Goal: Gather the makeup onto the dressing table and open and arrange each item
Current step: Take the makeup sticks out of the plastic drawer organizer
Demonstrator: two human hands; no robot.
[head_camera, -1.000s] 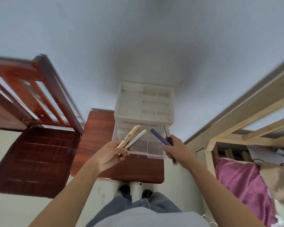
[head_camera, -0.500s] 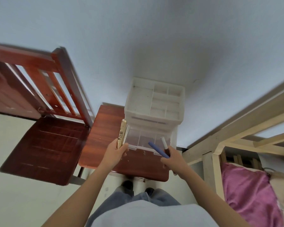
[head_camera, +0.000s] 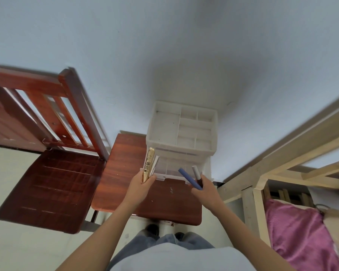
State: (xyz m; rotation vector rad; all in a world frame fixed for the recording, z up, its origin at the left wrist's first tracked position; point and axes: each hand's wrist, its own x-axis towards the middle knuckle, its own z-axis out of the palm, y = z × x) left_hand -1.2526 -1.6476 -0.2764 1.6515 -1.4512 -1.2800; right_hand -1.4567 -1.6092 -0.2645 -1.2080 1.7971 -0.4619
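Note:
A white plastic organizer (head_camera: 162, 132) with a divided top tray and a pulled-out clear drawer (head_camera: 172, 170) stands at the back of a small dark red wooden table (head_camera: 123, 165). My left hand (head_camera: 139, 187) grips a gold mascara tube (head_camera: 148, 163) and a thin silver stick (head_camera: 155, 165), both pointing up beside the drawer's left corner. My right hand (head_camera: 205, 189) holds a blue pencil (head_camera: 188, 178) and a grey-capped dark tube (head_camera: 196, 173) just in front of the drawer's right end.
A red wooden chair (head_camera: 51, 184) stands left of the table, close against it. A pale wooden bed frame (head_camera: 262, 173) with a pink blanket (head_camera: 301, 231) is on the right. The blue-grey wall lies behind the organizer. My feet are under the table's near edge.
The view has shifted and both hands have come nearer the open drawer. The gold tube and silver stick have swung from slanting right to almost upright.

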